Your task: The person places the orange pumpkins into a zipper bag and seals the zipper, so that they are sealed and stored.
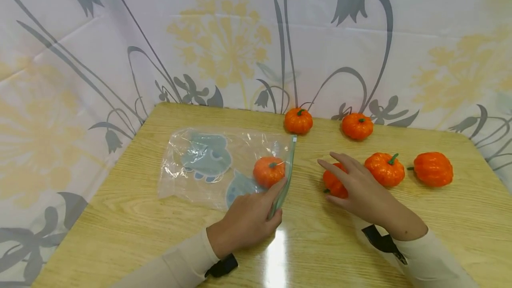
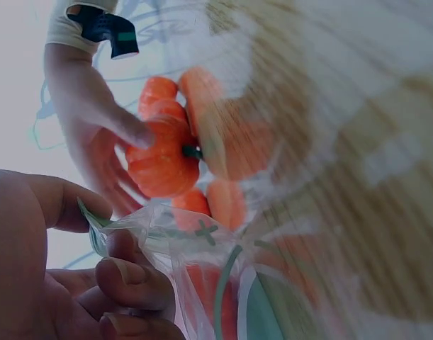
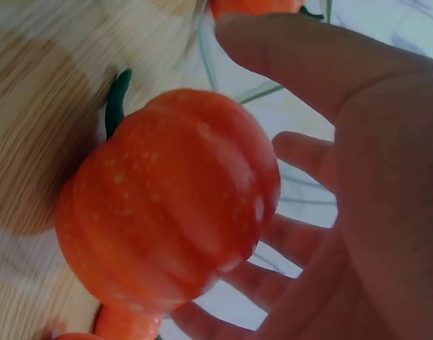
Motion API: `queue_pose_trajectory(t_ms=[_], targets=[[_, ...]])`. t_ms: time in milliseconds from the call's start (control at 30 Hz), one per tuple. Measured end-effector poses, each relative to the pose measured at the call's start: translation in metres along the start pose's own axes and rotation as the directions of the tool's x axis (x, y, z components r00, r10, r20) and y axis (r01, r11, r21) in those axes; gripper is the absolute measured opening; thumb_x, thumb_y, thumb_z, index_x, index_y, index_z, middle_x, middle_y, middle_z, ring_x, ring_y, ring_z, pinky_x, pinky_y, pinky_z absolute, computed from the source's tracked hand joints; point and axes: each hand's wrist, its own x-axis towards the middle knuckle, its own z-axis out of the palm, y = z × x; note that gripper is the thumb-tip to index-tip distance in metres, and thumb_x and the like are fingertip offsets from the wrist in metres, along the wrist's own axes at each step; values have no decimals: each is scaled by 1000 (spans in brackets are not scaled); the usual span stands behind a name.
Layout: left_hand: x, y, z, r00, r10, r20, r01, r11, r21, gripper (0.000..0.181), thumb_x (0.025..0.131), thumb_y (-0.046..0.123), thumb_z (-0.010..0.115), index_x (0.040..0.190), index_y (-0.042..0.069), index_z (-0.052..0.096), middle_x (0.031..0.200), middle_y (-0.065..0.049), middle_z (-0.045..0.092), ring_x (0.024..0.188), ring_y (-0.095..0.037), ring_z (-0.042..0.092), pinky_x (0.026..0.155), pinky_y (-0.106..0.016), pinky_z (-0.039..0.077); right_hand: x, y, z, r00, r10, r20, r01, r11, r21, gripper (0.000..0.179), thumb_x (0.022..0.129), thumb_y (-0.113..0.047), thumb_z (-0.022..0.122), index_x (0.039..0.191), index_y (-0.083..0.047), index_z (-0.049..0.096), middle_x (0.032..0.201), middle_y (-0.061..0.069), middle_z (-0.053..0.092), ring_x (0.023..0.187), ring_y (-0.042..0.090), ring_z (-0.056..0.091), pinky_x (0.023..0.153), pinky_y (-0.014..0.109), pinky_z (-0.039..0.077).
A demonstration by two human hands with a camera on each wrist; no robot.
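My left hand (image 1: 246, 219) grips the green-edged mouth of a clear zip bag (image 1: 248, 143), which lies flat with pale blue cartoon prints. Inside the bag, near its mouth, sits one small orange toy pumpkin (image 1: 267, 170). To the right, my right hand (image 1: 366, 197) reaches over another toy pumpkin (image 1: 333, 182), fingers spread around its far side. In the right wrist view that pumpkin (image 3: 173, 198) shows its green stem, and the thumb stands apart from it. The left wrist view shows the bag's green strip (image 2: 96, 227) between thumb and fingers.
Two more pumpkins stand at the back, one behind the bag's mouth (image 1: 298, 121) and one farther right (image 1: 357, 126). Beside my right hand are a pumpkin (image 1: 384, 170) and another lying on its side (image 1: 433, 169). A flowered cloth (image 1: 240, 57) borders the wooden table (image 1: 132, 217).
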Motion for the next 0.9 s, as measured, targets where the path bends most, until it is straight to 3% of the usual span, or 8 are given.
queue_pose_trajectory(t_ms=[267,600,900], targets=[[0,0,1,1000,-20,17,20,1000,-14,64,96,26,60,154,13,36,62,10,40,50,-4,37,44,-22,31,-3,8,0,995,50,90,-51,999,9,86,82,-28,82,154,-20,38,156,24,32,137,54,36,101,71,38],[-1,1,0,1000,-18,8,18,1000,-8,63,95,26,60,153,13,38,63,10,40,50,-4,36,44,-22,31,-5,13,2,993,44,113,-46,999,12,85,80,-26,84,153,-17,40,154,27,34,128,56,46,94,66,47],[0,0,1,1000,0,-3,0,1000,6,63,95,25,60,153,12,38,63,11,40,51,-3,38,46,-22,32,-4,12,3,991,45,127,-47,999,12,86,79,-25,85,153,-15,40,153,28,36,127,56,48,95,65,47]])
